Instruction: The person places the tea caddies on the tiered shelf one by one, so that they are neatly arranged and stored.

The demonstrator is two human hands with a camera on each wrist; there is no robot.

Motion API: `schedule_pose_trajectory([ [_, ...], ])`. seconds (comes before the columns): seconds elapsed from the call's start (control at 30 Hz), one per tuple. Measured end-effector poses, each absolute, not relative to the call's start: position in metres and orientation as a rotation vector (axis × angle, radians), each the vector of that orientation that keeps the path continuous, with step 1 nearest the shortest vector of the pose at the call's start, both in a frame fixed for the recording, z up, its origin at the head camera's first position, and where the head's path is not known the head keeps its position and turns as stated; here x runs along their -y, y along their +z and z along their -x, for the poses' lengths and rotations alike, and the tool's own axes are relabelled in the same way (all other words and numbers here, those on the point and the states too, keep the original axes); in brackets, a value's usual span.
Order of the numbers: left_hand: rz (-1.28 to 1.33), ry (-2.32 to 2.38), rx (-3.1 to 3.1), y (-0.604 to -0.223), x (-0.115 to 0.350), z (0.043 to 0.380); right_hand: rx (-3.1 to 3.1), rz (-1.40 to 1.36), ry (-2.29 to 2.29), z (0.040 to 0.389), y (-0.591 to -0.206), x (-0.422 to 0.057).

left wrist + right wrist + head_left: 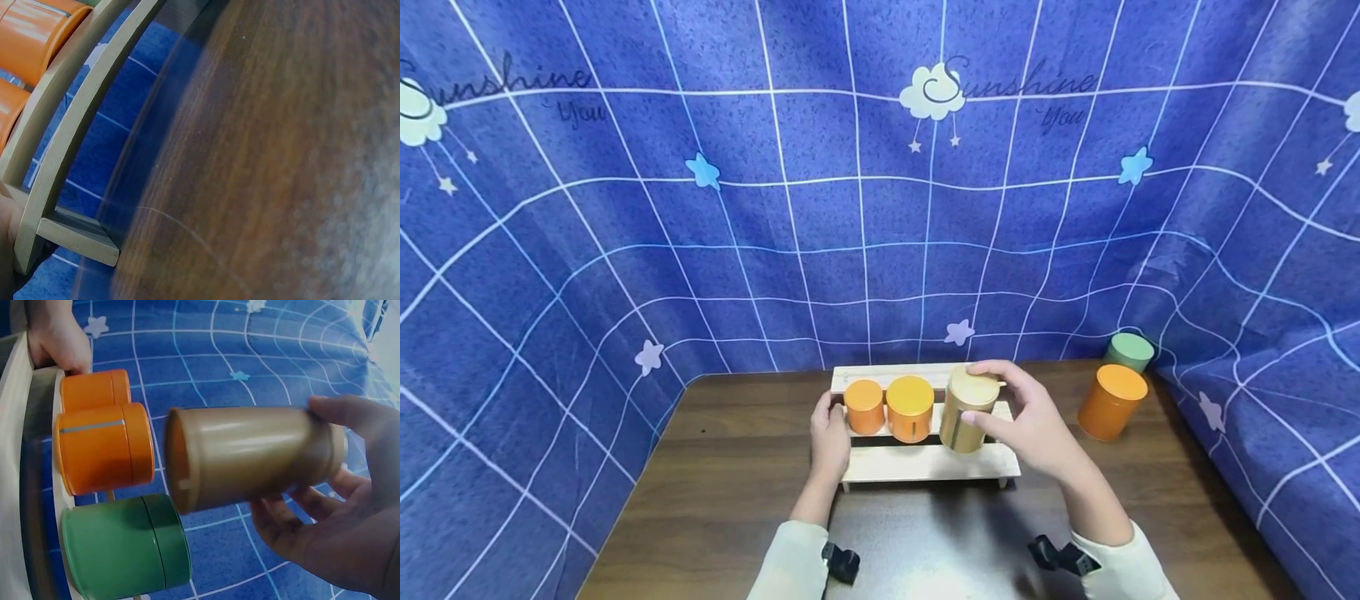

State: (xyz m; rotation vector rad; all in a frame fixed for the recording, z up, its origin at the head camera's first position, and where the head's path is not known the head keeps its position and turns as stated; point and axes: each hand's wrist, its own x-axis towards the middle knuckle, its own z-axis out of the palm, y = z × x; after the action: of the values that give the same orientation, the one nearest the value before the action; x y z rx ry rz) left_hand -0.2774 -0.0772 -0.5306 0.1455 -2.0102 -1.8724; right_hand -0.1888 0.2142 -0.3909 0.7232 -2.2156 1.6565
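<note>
"Right hand [1032, 421], head view?"
"It gripped the gold canister [958, 429] over the rack [925, 464]; two canisters [1111, 404] stood off it."
"Left wrist?"
"Left hand [6, 234] held the rack's end."
"Right wrist?"
"Three canisters [106, 453] stood racked; the gold looked unplaced."

I can pass over the counter [722, 454] left of the rack [925, 464], or along its near side. Two orange canisters [910, 412] and a green canister [115, 544] block its middle step; a curtain [895, 192] bars the far side.
</note>
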Motion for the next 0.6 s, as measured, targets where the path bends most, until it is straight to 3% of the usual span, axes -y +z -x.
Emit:
schedule_pose_trajectory([
  [0.6,-0.101,-1.876,2.032,-0.538,0.084,0.280,2.327,-0.922,1.532,0.179,-0.418,-0.157],
])
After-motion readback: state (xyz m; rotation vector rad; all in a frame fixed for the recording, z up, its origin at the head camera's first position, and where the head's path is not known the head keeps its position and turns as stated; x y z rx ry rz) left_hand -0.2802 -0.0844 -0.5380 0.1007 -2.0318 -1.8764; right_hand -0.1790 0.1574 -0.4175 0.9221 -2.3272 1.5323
